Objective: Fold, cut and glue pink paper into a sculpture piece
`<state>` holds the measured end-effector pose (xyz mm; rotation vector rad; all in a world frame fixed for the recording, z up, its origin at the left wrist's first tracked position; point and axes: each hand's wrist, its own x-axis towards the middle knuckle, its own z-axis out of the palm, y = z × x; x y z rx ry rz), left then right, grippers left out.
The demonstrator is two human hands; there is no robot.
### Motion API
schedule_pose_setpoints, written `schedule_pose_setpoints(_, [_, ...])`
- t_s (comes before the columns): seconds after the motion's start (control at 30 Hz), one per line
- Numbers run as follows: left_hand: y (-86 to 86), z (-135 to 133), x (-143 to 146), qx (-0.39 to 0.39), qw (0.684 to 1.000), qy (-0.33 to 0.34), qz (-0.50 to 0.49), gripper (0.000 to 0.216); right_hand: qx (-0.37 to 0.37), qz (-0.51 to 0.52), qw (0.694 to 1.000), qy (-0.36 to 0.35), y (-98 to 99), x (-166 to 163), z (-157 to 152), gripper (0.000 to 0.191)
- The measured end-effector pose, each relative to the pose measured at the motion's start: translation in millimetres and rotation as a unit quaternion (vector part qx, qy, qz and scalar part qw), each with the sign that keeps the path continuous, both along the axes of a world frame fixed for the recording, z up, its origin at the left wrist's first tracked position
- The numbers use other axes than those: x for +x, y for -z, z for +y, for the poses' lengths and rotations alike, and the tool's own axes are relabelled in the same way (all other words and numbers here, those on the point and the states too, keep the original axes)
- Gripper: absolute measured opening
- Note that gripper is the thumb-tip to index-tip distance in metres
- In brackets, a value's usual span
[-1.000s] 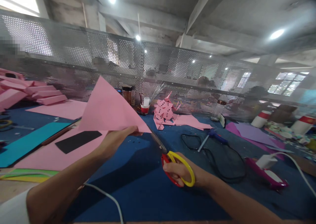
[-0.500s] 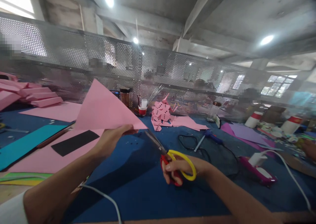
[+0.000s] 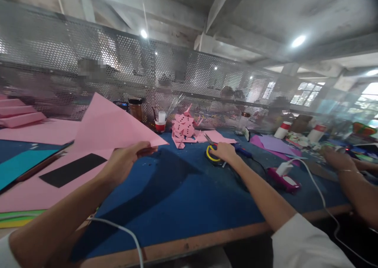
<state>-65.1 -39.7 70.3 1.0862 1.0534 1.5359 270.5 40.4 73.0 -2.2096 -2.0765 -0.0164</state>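
My left hand point(image 3: 130, 156) grips the lower edge of a pink paper sheet point(image 3: 109, 124), whose corner stands up in a peak while a long point reaches right. Its thumb lies out of sight behind the fingers. Out over the blue table, my right hand point(image 3: 226, 151) is closed on a pair of scissors point(image 3: 210, 154) with yellow and red handles. Their blades point away, near the flat pink scraps point(image 3: 220, 136). A black paper rectangle point(image 3: 73, 169) lies on pink paper left of my left forearm.
A pink cut-paper piece with black dots point(image 3: 184, 127) stands at the back, beside a red-and-white cup point(image 3: 160, 125). A glue gun point(image 3: 244, 152) with a cord and a magenta power strip point(image 3: 285, 180) lie right. A co-worker's hand point(image 3: 335, 158) is at far right. A perforated screen point(image 3: 189, 73) rises behind.
My right hand has carried the scissors forward and right, away from the pink sheet's point, down near the table. My left hand still holds the sheet. The view has turned right.
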Motion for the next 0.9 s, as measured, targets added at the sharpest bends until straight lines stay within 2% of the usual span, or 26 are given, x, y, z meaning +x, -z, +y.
schedule_pose_setpoints(0.2, [8.7,1.7,0.2,-0.019,1.000,0.016,0.013,0.021,-0.002,-0.021,1.000,0.007,0.3,-10.9,20.0,0.038])
schedule_pose_setpoints(0.37, [12.0,-0.3,3.0,-0.027,0.998,0.057,0.004,0.022,0.015,-0.022,0.999,-0.017,0.2,-13.4,21.7,0.037])
schedule_pose_setpoints(0.43, [11.6,-2.6,4.8,-0.030,0.997,0.075,-0.005,0.021,0.041,-0.014,0.998,-0.050,-1.0,-16.0,13.9,0.036])
schedule_pose_setpoints(0.53, [10.3,-7.3,9.2,-0.033,0.994,0.101,-0.023,0.018,0.073,0.021,0.985,-0.152,0.9,-27.3,-9.0,0.046])
schedule_pose_setpoints(0.6, [8.5,-11.4,13.9,-0.035,0.992,0.119,-0.034,0.015,0.081,0.064,0.964,-0.244,8.3,-40.0,-27.7,0.079])
schedule_pose_setpoints(0.63, [7.1,-13.8,16.8,-0.037,0.991,0.126,-0.039,0.014,0.085,0.143,0.931,-0.324,13.9,-47.3,-36.2,0.094])
schedule_pose_setpoints(0.67, [5.4,-16.4,20.1,-0.039,0.990,0.133,-0.041,0.013,0.090,0.211,0.895,-0.382,20.2,-55.0,-43.2,0.100])
schedule_pose_setpoints(0.7, [3.2,-19.2,23.5,-0.042,0.988,0.140,-0.043,0.013,0.093,0.257,0.868,-0.415,26.6,-62.5,-48.3,0.099])
schedule_pose_setpoints(0.77, [-2.3,-24.9,30.4,-0.051,0.985,0.157,-0.050,0.014,0.133,0.306,0.837,-0.434,36.8,-76.1,-52.7,0.090])
schedule_pose_setpoints(0.9, [-14.9,-34.6,41.4,-0.072,0.975,0.194,-0.085,0.019,0.213,0.342,0.814,-0.418,35.9,-91.8,-49.1,0.066])
